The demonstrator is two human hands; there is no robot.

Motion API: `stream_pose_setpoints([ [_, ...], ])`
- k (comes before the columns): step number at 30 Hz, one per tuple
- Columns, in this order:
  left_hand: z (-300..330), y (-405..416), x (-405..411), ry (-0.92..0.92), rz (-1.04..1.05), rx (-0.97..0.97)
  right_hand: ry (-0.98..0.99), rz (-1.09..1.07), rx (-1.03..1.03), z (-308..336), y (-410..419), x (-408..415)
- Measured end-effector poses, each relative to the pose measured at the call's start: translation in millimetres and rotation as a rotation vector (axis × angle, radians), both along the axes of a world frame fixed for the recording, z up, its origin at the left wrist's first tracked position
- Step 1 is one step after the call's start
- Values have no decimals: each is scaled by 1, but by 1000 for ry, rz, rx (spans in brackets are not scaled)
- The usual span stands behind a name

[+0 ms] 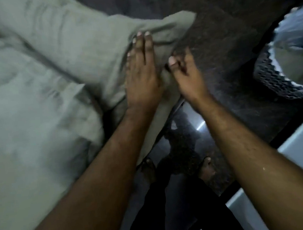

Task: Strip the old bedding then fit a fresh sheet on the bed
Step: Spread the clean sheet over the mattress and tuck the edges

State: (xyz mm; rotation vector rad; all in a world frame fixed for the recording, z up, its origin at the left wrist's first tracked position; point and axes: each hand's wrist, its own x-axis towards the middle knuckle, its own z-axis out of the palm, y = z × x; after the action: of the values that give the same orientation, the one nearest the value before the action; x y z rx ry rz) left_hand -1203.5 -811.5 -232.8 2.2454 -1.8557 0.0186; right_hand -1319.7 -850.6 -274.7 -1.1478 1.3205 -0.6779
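A grey-green pillow [87, 47] lies slanting across the upper middle, on top of rumpled grey-green bedding [24, 115] that fills the left side. My left hand [141, 70] lies flat on the pillow's right end, fingers straight. Right beside it, my right hand [185, 72] pinches the pillow's lower right edge between thumb and curled fingers. The frame is blurred by motion.
A dark speckled rug or floor [223, 45] lies to the right of the bedding. A woven dark basket [274, 79] holding pale cloth stands at the right edge. My feet [205, 166] stand on glossy dark floor below. A pale grey furniture edge [298, 146] runs along the lower right.
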Motion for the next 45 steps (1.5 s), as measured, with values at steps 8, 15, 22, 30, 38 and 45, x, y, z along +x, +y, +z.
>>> stream_pose_setpoints([
  [8, -24, 16, 39, -290, 183, 11, -475, 64, 255, 27, -21, 58],
  [15, -9, 63, 82, 56, 410, -208, -304, 311, 269, 49, 13, 127],
  [22, 39, 236, 107, 33, 473, -29, -31, 799, 205, 87, 133, 159],
  [30, 28, 156, 89, 234, 505, -44, 265, 830, 107, 53, 83, 144],
  [38, 12, 50, 67, 112, 821, 247, 526, 988, -308, 8, -4, 126],
  [45, 44, -14, 31, 173, 1170, 250, 38, 1496, -88, 50, -110, 95],
])
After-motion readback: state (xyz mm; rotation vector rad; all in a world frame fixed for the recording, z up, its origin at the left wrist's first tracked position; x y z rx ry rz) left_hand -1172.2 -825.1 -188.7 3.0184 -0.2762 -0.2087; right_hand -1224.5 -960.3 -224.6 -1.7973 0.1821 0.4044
